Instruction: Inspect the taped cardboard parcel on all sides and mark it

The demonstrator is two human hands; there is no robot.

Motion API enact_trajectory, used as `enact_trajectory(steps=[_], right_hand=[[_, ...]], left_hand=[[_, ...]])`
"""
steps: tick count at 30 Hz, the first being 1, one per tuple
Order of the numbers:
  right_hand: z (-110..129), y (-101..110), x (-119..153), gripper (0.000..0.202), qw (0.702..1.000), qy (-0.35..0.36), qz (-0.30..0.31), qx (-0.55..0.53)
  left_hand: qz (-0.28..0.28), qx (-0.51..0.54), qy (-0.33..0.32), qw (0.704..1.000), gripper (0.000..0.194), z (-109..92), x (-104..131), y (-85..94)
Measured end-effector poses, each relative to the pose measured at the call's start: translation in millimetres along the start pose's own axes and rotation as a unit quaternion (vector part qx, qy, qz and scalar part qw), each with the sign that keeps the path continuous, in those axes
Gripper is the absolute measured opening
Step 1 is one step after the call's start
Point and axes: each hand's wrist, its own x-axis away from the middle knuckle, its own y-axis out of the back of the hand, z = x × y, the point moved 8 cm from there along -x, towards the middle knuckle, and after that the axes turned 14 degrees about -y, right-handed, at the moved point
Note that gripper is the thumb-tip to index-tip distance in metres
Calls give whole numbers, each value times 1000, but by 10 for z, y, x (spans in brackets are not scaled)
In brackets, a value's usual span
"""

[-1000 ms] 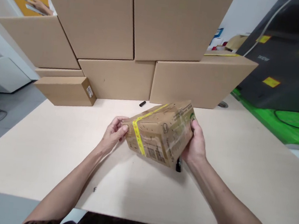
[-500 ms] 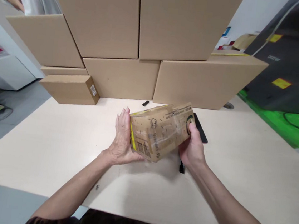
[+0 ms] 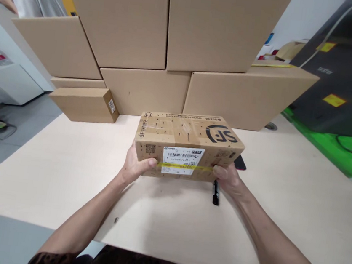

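Left hand (image 3: 136, 168) and right hand (image 3: 226, 176): gripping a taped parcel (image 3: 183, 135) by its two ends, thumbs on the front face, over the middle of the table (image 3: 63, 174). Black marker (image 3: 216, 194): just below the right hand. Dark flat object (image 3: 240, 162): partly hidden behind the parcel. Stacked cartons (image 3: 136, 30): wall-like, behind. Small carton (image 3: 85, 104): back left. Since the earlier frame: parcel turned, white label (image 3: 181, 160) now facing the person.

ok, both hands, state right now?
Left hand: closed on the left end of the printed carton, thumb on the labelled side.
Right hand: closed on its right end, thumb likewise.
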Motion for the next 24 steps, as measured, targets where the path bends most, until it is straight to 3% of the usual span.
enact_trajectory(steps=[3, 7, 13, 17, 19, 21, 24], right_hand=[[-18, -11, 22, 92, 999, -29, 31, -19], [-50, -71, 61, 96, 997, -55, 46, -18], [-81, -134, 118, 96, 995, -64, 70, -9], [-27, -237, 157, 108, 989, -78, 121, 12], [28, -271, 163, 107, 990, -70, 122, 3], [83, -305, 165, 104, 991, -57, 117, -5], [151, -366, 178, 102, 992, -38, 119, -2]], left_hand=[[46, -43, -55, 996, 105, -103, -47, -63], [4, -53, -109, 993, 116, -280, -91, 22], [15, -157, -185, 970, 64, -446, -111, 63], [1, -183, -195, 964, 60, -444, -197, 186], [28, -184, -154, 970, 64, -440, -262, 237], [88, -221, -124, 963, 68, -524, -310, 235], [218, -322, -126, 912, 70, -793, -334, 97]])
